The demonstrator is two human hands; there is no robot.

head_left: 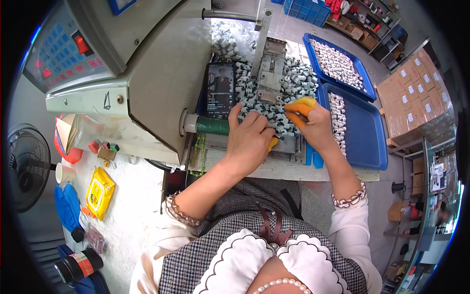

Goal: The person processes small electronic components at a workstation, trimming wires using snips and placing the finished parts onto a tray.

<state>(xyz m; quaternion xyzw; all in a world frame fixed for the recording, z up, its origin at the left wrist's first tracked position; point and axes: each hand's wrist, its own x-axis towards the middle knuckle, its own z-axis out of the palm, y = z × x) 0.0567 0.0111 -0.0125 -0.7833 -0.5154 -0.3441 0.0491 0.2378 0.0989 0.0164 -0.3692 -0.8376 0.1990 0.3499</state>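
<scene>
My left hand (248,142) is at the green cylinder (213,126) of the machine, its fingers bent over the cylinder's right end; an orange finger cover shows at one fingertip. What it holds, if anything, is hidden. My right hand (313,122), with orange and yellow finger covers, has its fingers pinched together over the pile of small white and black parts (299,81). Whatever lies between those fingertips is too small to make out. Between and beyond the hands stands a metal fixture (270,81). A phone (220,90) with a lit screen leans left of the pile.
Two blue trays, the far one (370,92) full of white parts and the near one (364,132) with a row of them, lie at the right. A machine housing (166,73) fills the left. A yellow packet (100,193) and a black jar (78,265) are at the lower left.
</scene>
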